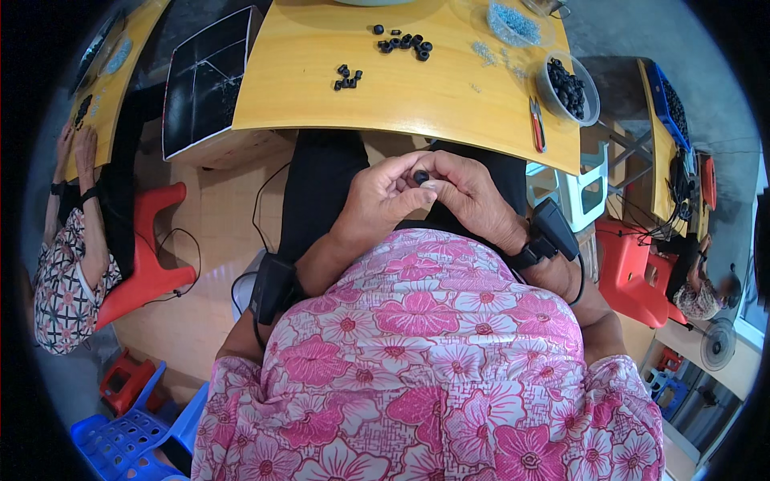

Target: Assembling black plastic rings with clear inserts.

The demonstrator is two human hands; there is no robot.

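My left hand (383, 196) and my right hand (465, 192) meet in front of my chest, below the edge of the yellow table (321, 96). Together their fingertips pinch one small black ring-shaped part (420, 176). Each wrist carries a black device on a strap. On the table lie two loose groups of the same black parts: a larger one (405, 42) near the far side and a smaller one (347, 77) closer to me. A clear bowl (553, 96) at the table's right edge holds many more black parts.
Red-handled cutters (536, 124) lie by the bowl. A clear bag of small pale pieces (513, 22) sits far right. A black board (204, 80) leans left of the table. A person (68, 240) sits at left by a red stool (144, 256); another person (698, 297) sits at right.
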